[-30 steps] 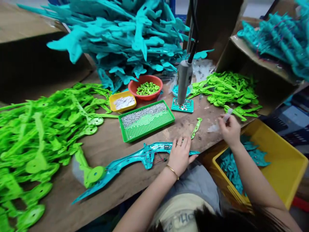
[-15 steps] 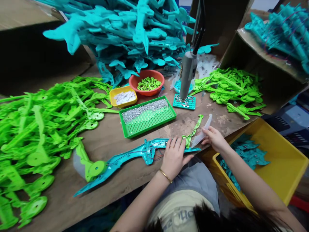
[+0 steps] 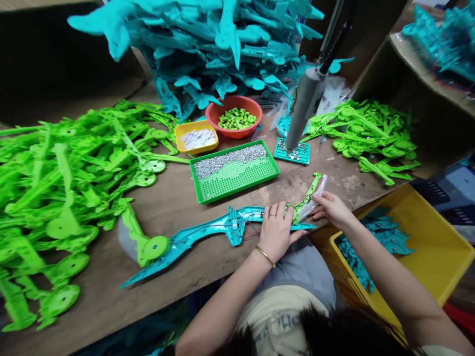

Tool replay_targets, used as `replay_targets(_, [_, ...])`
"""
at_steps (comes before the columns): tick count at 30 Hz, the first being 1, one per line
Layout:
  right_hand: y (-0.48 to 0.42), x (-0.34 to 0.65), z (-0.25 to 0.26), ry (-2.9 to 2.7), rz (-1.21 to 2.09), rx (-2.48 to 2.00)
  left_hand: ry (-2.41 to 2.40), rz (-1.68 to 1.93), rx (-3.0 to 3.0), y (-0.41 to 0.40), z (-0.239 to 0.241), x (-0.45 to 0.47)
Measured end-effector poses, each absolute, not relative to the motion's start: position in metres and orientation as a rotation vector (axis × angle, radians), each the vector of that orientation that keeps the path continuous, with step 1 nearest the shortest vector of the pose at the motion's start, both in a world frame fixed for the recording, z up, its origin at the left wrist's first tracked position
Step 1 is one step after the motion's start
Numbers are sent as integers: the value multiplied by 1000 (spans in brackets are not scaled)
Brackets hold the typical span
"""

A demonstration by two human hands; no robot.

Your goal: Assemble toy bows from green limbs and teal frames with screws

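Note:
A long teal plastic shell [image 3: 208,235] lies on the brown table near its front edge, with thin wires showing inside it. My left hand [image 3: 276,228] lies on the shell's right end, fingers pressing it down. My right hand [image 3: 330,206] pinches a clear plastic strip [image 3: 313,200] and brings it against a slim green plastic piece [image 3: 306,198] that rises from the shell's right end. A green disc-ended part [image 3: 148,245] rests on the shell's left half.
A green tray of small screws [image 3: 233,170] sits behind the shell. A hanging electric screwdriver [image 3: 302,111] stands over a teal screw holder [image 3: 293,152]. Green parts pile left [image 3: 63,188] and right [image 3: 367,133], teal shells [image 3: 215,44] behind. A yellow bin [image 3: 426,247] sits at right.
My right hand came from the far right pile down to the shell's right end with the clear strip. The green piece now stands at the shell. The view shifted slightly.

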State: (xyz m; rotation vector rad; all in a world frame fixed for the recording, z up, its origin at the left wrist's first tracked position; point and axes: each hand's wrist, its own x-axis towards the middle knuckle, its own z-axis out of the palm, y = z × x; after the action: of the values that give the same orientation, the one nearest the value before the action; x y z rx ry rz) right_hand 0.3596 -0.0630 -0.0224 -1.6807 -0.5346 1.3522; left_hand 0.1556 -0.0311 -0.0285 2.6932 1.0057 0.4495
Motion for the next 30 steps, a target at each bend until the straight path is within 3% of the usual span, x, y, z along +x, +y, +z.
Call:
replay_targets(13, [-54, 374, -19, -859, 1389, -2095, 946, 373, 2784, -32, -31, 154])
replay_targets(18, [-41, 396, -17, -988, 1151, -2216, 970, 382, 2833, -33, -32, 155])
replay_targets(23, [-9, 420, -23, -972, 839, -2173, 967, 435, 2823, -33, -34, 154])
replay_targets(30, [-6, 430, -24, -896, 919, -1967, 950, 496, 2835, -34, -37, 153])
